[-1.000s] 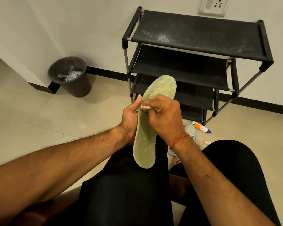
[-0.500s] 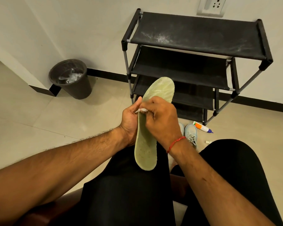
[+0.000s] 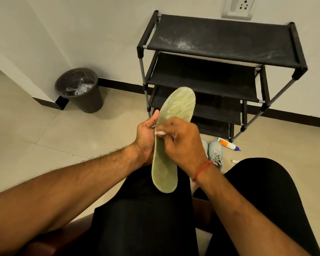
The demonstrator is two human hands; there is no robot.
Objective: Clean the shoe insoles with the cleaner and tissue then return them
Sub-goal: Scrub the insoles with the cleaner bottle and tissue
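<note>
Right hand point(image 3: 181, 145) pinches tissue point(image 3: 160, 133) against insole point(image 3: 174, 130); left hand point(image 3: 146, 137) grips insole.

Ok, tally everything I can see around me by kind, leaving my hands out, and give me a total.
Insole: 1
Tissue: 1
Sneakers: 2
Cleaner bottle: 1
Small white piece on the floor: 1
Waste bin: 1
Shoe rack: 1
Wall socket: 1
Total: 9

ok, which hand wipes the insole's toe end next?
Right. The right hand pinches the tissue against the insole, just below the toe end. The left hand grips the insole's edge, steadying it.
</note>
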